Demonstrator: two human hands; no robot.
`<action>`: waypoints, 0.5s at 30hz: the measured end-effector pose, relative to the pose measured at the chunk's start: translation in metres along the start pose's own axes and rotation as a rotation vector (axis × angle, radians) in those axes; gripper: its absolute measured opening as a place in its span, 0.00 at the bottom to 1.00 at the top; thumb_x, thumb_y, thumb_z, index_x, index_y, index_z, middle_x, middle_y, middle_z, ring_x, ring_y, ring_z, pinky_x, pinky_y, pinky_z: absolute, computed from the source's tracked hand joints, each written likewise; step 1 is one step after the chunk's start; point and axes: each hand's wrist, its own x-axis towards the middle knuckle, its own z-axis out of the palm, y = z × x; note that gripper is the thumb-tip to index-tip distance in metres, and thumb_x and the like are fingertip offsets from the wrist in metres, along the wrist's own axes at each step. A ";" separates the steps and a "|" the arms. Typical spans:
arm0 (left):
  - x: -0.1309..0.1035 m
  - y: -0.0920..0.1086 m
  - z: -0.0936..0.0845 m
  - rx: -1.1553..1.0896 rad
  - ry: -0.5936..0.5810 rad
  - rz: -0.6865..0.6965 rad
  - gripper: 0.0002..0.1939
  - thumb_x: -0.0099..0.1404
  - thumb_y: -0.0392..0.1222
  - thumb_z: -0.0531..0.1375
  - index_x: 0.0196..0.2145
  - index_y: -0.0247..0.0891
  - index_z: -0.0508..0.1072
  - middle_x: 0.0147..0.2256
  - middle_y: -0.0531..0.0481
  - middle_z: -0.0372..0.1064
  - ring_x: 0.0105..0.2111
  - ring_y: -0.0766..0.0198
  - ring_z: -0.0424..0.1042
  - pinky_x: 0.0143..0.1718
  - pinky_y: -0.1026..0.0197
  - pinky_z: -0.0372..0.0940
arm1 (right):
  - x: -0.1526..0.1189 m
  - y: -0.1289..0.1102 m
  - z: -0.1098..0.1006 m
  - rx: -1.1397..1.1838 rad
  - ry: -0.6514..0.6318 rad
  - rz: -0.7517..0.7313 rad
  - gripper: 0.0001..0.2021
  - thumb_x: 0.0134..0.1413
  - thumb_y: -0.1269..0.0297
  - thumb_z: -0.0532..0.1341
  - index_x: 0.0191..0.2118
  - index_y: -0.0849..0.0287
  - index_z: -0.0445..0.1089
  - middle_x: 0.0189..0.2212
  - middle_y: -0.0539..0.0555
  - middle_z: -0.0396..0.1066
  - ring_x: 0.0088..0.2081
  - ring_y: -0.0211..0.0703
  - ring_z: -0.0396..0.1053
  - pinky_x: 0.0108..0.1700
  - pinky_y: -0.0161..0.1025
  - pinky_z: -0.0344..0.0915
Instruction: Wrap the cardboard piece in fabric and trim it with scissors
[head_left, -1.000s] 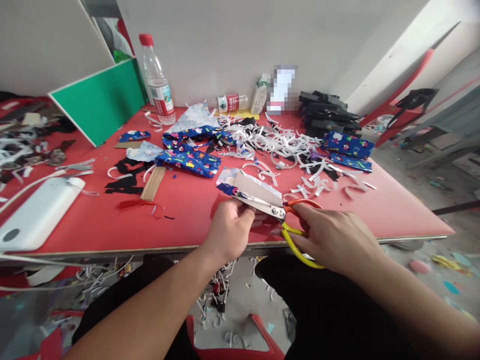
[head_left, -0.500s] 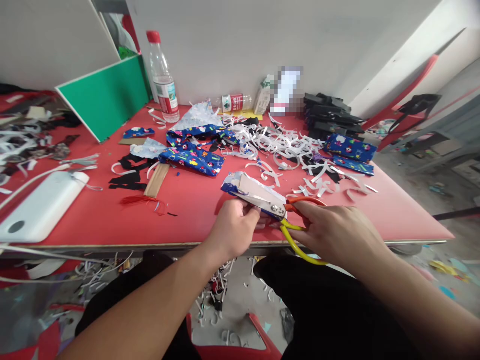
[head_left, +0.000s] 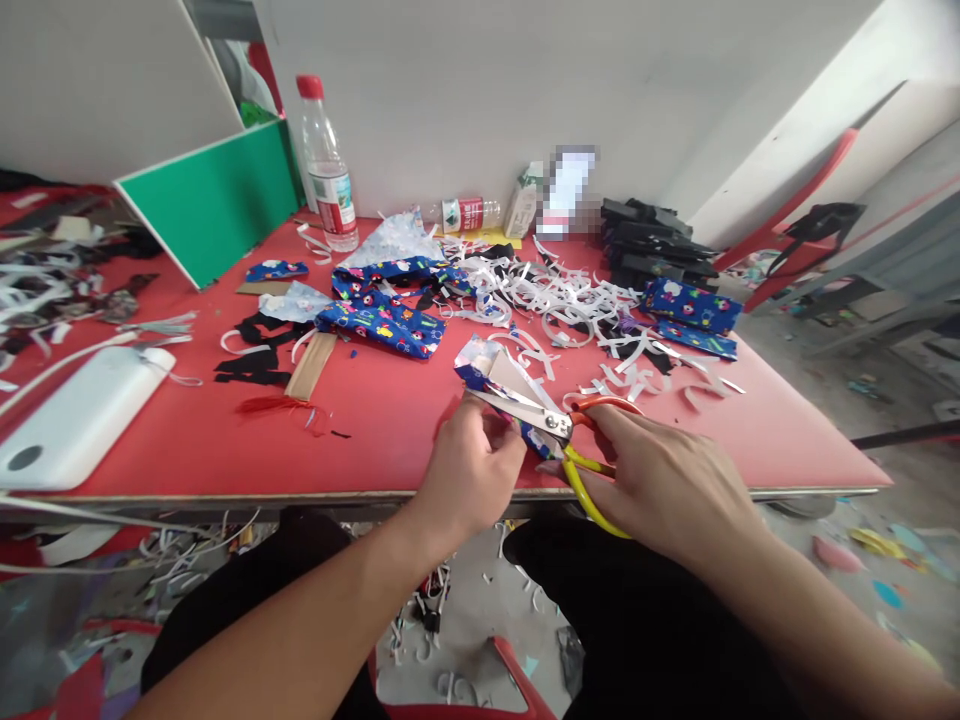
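Observation:
My right hand (head_left: 660,480) is closed round the handles of a pair of scissors (head_left: 553,424), one handle orange and one yellow. Their blades point left and lie over a piece of blue patterned fabric (head_left: 474,376) with a pale inner side. My left hand (head_left: 476,460) pinches that piece at its near edge, close beside the blades; its fingertips are partly hidden. A pale flat strip (head_left: 517,378) lies against the fabric behind the blades. Further back rests a larger piece of blue patterned fabric (head_left: 382,325).
White strip scraps (head_left: 577,295) cover the middle back of the red table (head_left: 390,440). Around them are a water bottle (head_left: 330,190), a lying bottle (head_left: 471,213), a stack of black pieces (head_left: 652,240), folded blue fabric (head_left: 694,305), a green board (head_left: 217,205) and a white power bank (head_left: 86,415).
The fabric piece has tilted in my left hand, and more of its blue patterned side shows below the blades. The scissors stay in my right hand, with the blades a little lower against the table.

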 end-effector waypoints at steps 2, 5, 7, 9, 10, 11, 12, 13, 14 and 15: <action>-0.001 0.000 0.001 0.003 -0.012 -0.005 0.10 0.64 0.38 0.63 0.45 0.39 0.71 0.36 0.42 0.80 0.36 0.51 0.81 0.42 0.49 0.75 | 0.000 -0.002 -0.001 0.029 0.002 0.011 0.18 0.56 0.50 0.59 0.43 0.58 0.74 0.23 0.54 0.74 0.23 0.49 0.72 0.25 0.37 0.48; -0.002 -0.003 0.002 -0.045 -0.060 0.009 0.12 0.66 0.38 0.63 0.48 0.41 0.70 0.33 0.45 0.80 0.34 0.52 0.82 0.40 0.51 0.77 | 0.002 -0.006 0.000 0.079 -0.022 0.027 0.16 0.54 0.53 0.60 0.43 0.57 0.74 0.21 0.51 0.74 0.22 0.48 0.71 0.24 0.36 0.48; -0.003 -0.006 0.002 -0.084 -0.058 0.032 0.14 0.66 0.38 0.64 0.49 0.43 0.71 0.33 0.47 0.80 0.34 0.53 0.82 0.40 0.51 0.77 | 0.005 -0.008 0.001 0.092 -0.041 0.042 0.15 0.53 0.55 0.61 0.44 0.57 0.75 0.20 0.50 0.74 0.22 0.48 0.72 0.25 0.35 0.47; -0.003 -0.008 0.002 -0.107 -0.049 0.042 0.13 0.67 0.38 0.64 0.49 0.44 0.72 0.34 0.47 0.80 0.35 0.52 0.82 0.41 0.50 0.78 | 0.006 -0.009 0.002 0.094 -0.053 0.059 0.14 0.52 0.57 0.62 0.43 0.57 0.75 0.20 0.51 0.75 0.23 0.49 0.73 0.25 0.36 0.47; -0.003 -0.009 0.003 -0.114 -0.043 0.042 0.12 0.67 0.38 0.64 0.48 0.45 0.73 0.35 0.47 0.80 0.36 0.52 0.82 0.42 0.49 0.78 | 0.007 -0.010 0.003 0.095 -0.053 0.067 0.14 0.52 0.57 0.62 0.42 0.57 0.75 0.20 0.51 0.75 0.23 0.49 0.74 0.25 0.36 0.47; -0.003 -0.009 0.003 -0.119 -0.040 0.042 0.12 0.67 0.38 0.64 0.48 0.44 0.73 0.35 0.46 0.80 0.36 0.51 0.82 0.42 0.49 0.78 | 0.007 -0.010 0.003 0.097 -0.051 0.072 0.14 0.52 0.56 0.62 0.42 0.57 0.76 0.20 0.51 0.75 0.23 0.50 0.74 0.26 0.36 0.48; -0.003 -0.009 0.003 -0.124 -0.037 0.042 0.12 0.66 0.38 0.64 0.48 0.44 0.73 0.36 0.45 0.80 0.37 0.51 0.82 0.43 0.48 0.79 | 0.007 -0.010 0.004 0.100 -0.046 0.074 0.14 0.53 0.56 0.62 0.42 0.57 0.76 0.20 0.51 0.75 0.23 0.51 0.75 0.26 0.36 0.48; -0.003 -0.008 0.003 -0.129 -0.037 0.041 0.12 0.66 0.37 0.64 0.48 0.44 0.73 0.36 0.45 0.80 0.37 0.51 0.82 0.43 0.48 0.79 | 0.007 -0.009 0.004 0.103 -0.041 0.073 0.15 0.53 0.56 0.62 0.43 0.57 0.77 0.20 0.52 0.76 0.24 0.51 0.75 0.26 0.36 0.48; -0.002 -0.008 0.003 -0.136 -0.039 0.039 0.12 0.66 0.37 0.64 0.48 0.43 0.73 0.36 0.45 0.80 0.37 0.51 0.82 0.44 0.47 0.79 | 0.007 -0.009 0.005 0.103 -0.036 0.069 0.16 0.53 0.55 0.62 0.43 0.57 0.77 0.20 0.52 0.76 0.24 0.52 0.75 0.26 0.36 0.49; -0.002 -0.007 0.003 -0.145 -0.042 0.036 0.12 0.66 0.36 0.64 0.48 0.43 0.73 0.36 0.45 0.80 0.37 0.51 0.82 0.44 0.47 0.79 | 0.007 -0.008 0.005 0.103 -0.031 0.065 0.16 0.53 0.55 0.63 0.43 0.57 0.78 0.20 0.53 0.76 0.24 0.53 0.76 0.27 0.36 0.49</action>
